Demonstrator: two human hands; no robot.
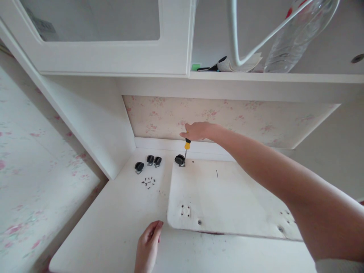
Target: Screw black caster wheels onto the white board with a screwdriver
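My right hand (198, 131) grips the handle of a yellow and black screwdriver (187, 145). Its metal shaft points down at the mounting plate of a black caster wheel (179, 159), which stands on the far left corner of a white board (230, 197). Whether the tip sits in a screw is too small to tell. Below the board's near left corner, my left hand (149, 240) is closed, with fingers curled and thumb pressed against them. Something small and dark shows inside it, but I cannot make it out.
Left of the board lie more black caster wheels (139, 166) and several loose screws (149, 182) on the white desk (113, 227). Screw holes (185, 211) mark the board's near left corner. Overhead hangs a cabinet (113, 58), with a plastic bottle (287, 49) on its open shelf.
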